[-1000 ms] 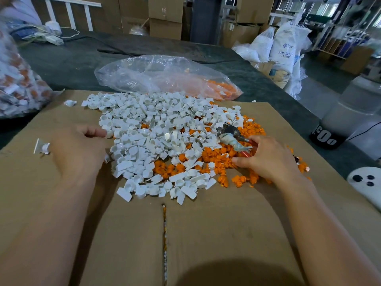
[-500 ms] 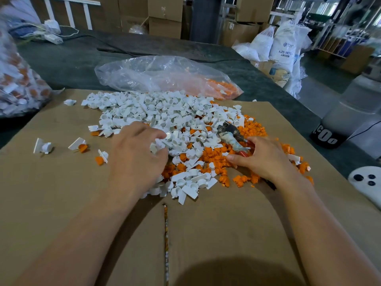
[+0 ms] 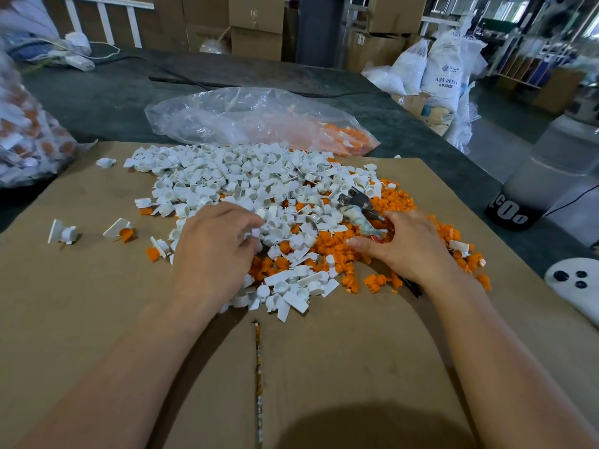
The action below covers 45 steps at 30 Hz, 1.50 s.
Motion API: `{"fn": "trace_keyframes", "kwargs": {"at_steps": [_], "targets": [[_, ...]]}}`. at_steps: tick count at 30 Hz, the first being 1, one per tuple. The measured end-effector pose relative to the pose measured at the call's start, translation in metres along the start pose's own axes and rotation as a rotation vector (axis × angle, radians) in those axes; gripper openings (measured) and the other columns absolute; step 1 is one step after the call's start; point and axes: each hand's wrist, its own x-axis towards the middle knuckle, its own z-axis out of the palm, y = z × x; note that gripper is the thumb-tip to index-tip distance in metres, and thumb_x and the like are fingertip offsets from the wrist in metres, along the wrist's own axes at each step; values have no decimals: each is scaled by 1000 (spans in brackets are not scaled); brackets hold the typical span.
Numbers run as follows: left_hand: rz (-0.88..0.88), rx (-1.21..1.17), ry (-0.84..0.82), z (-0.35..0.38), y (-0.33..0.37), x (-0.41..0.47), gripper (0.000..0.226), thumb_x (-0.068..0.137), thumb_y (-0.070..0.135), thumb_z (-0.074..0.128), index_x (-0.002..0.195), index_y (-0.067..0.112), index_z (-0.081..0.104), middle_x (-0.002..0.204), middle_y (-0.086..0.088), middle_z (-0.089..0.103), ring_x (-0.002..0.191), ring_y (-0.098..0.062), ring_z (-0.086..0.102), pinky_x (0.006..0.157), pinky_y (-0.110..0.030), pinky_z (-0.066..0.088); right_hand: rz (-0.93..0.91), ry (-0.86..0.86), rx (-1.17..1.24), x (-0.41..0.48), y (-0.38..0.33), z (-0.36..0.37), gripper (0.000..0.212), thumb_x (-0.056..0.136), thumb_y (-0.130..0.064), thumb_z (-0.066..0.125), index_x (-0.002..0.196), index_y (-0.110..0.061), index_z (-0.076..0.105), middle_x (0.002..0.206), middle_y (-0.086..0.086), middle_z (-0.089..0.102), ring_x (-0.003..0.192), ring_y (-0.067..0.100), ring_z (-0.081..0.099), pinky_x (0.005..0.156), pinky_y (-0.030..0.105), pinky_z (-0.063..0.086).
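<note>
The left hand point(image 3: 214, 251) lies at the near-left edge of the heap, its fingers curled in and the tips pinching a small white piece point(image 3: 256, 233) at the hand's two o'clock. The right hand point(image 3: 410, 246), at three o'clock from the left and well apart from it, is wrapped round the handles of the pliers point(image 3: 358, 207), whose metal head points away toward eleven o'clock and rests on the heap. Between and beyond both hands spreads the pile of white parts point(image 3: 246, 179), reaching to twelve o'clock. The orange parts point(image 3: 337, 244) show beneath and beside it, mostly under the right hand and out to its three o'clock. All of this lies on a cardboard sheet point(image 3: 97, 319). At nine o'clock of the left hand a few loose pieces point(image 3: 63, 233) lie apart from the heap. Past the pile, at twelve o'clock, a clear plastic bag point(image 3: 246, 118) with orange parts inside lies on the dark table point(image 3: 103, 95). A second filled bag point(image 3: 26, 137) sits at ten o'clock, and white sacks point(image 3: 444, 69) stand at two o'clock.
</note>
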Motion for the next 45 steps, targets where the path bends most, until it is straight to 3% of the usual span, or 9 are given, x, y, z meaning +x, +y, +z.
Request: {"fn": "trace_keyframes", "kwargs": {"at_steps": [6,10,15,18,23,32,37,41,45], "targets": [[131,-15,-87,4,5,-4,22,77,11,74,98,11,72,98,-3,68,98,-23,58,83,-26,33,-38,52,12,-3,-2,-2,88,72,-68,52,141,-17,32,139,10,35,129,26,30,105,39,26],[189,-25,-109,4,5,-4,22,79,9,72,101,10,71,98,-3,69,94,-24,62,80,-28,42,-172,238,155,-10,-11,-6,58,81,-51,58,129,-19,50,129,4,45,121,18,39,93,28,30],[131,-172,-32,0,11,-6,20,84,10,66,103,15,70,90,15,62,79,1,57,74,-1,38,-430,214,237,-28,-36,-3,26,87,-35,59,107,-20,66,111,-5,56,108,8,47,82,17,30],[-17,-411,-23,-2,17,-8,23,85,15,64,92,37,64,86,30,57,77,13,58,68,3,38,-481,156,193,-31,-42,1,19,89,-31,56,103,-23,67,100,-9,54,91,3,47,76,20,37],[-128,-618,-74,-4,21,-6,31,86,10,62,90,41,59,91,17,63,72,7,62,62,-3,44,-413,89,135,-29,-31,-3,16,87,-26,57,99,-25,67,84,-16,46,79,3,45,62,16,35],[-327,-908,-240,-3,20,-5,36,83,-4,61,84,31,70,97,0,69,76,-9,69,65,-11,51,-405,-1,40,-29,-35,-1,23,86,-27,61,109,-26,63,95,-8,47,88,9,47,70,24,38],[-353,-958,-272,-3,19,-4,38,78,-6,65,73,30,75,88,1,73,82,-15,69,80,-25,52,-431,16,61,-30,-33,0,12,89,-21,56,96,-22,65,84,-13,43,79,6,44,60,20,34],[-345,-945,-264,-3,19,-4,34,75,-4,68,73,30,74,82,3,73,79,-12,68,74,-20,54,-434,45,88,-26,-33,3,16,94,-20,48,97,-19,64,91,-9,49,84,6,45,68,22,34],[-387,-1069,-281,-4,22,-4,15,76,3,64,83,15,70,77,-6,73,74,-17,71,64,-19,55,-409,138,217,-28,-34,0,9,93,-20,50,91,-18,59,80,-12,50,73,4,46,62,20,35]]}}
